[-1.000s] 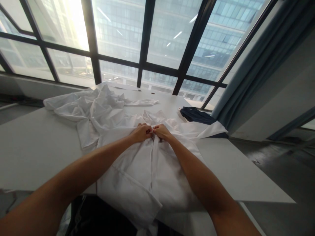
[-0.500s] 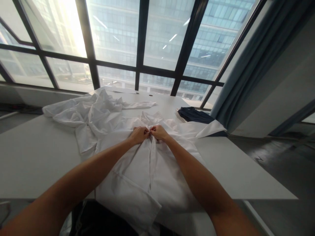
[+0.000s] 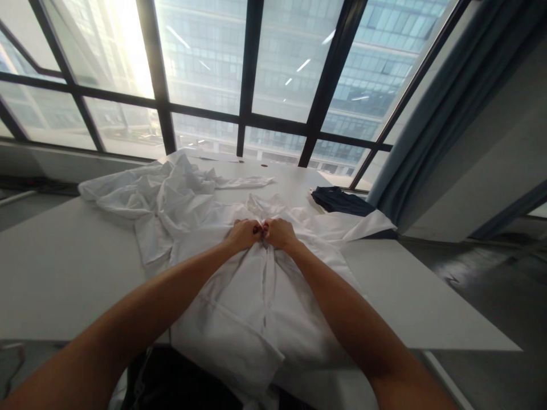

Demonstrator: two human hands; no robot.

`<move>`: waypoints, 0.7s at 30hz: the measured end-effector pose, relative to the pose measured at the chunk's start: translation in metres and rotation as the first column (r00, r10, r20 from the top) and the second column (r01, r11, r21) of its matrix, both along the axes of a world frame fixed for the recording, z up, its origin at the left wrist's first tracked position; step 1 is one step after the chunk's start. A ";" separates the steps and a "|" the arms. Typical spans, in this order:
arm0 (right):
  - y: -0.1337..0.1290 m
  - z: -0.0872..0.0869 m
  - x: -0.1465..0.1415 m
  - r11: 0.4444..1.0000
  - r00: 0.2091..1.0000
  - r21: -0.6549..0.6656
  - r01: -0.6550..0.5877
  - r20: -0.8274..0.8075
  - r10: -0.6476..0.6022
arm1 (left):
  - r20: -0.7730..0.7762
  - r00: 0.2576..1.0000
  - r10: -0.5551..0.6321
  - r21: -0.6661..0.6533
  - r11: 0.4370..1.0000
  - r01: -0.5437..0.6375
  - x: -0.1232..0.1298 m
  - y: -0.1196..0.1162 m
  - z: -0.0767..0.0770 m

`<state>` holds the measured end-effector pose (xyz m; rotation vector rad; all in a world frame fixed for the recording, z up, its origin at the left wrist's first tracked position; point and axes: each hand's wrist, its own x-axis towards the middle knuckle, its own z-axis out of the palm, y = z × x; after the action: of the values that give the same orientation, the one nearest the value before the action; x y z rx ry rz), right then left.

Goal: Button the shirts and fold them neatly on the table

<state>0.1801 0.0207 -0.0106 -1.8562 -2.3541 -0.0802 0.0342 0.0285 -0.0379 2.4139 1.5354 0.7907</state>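
A white shirt (image 3: 239,302) lies front side up on the table, its collar toward the window and its hem hanging over the near edge. My left hand (image 3: 247,233) is closed in a pinch on the shirt's front placket, below the collar. Right against it, my right hand (image 3: 278,232) pinches the other side of the placket. The cloth gathers into folds below both hands. The fingers hide whatever button is between them.
Another crumpled white garment (image 3: 158,193) lies at the back left of the white table (image 3: 427,307). Dark blue folded cloth (image 3: 342,201) sits at the right rear, beside a shirt sleeve (image 3: 367,226). Behind stand framed windows (image 3: 277,68) and a blue curtain (image 3: 410,148).
Both hands stay at the same place on the placket; their fingers have curled in more tightly. The whole view has shifted slightly.
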 end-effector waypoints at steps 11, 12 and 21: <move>0.029 -0.014 0.026 0.983 0.929 -0.151 0.106 -0.336 -0.152 | 0.031 0.999 0.014 0.079 0.997 -0.016 -0.018 0.010 0.006; 0.031 -0.011 0.035 0.969 0.926 -0.220 0.108 -0.333 -0.179 | 0.034 0.996 0.079 0.088 0.993 -0.082 -0.025 0.013 0.010; 0.050 0.018 0.152 0.912 0.908 0.016 0.410 -0.095 -0.407 | -0.305 0.932 0.194 -0.071 0.972 -0.226 -0.095 0.053 0.033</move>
<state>0.3326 0.0711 0.0075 -2.2534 -1.8570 -0.0803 -0.0611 0.0813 -0.0054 2.4018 1.9191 0.3760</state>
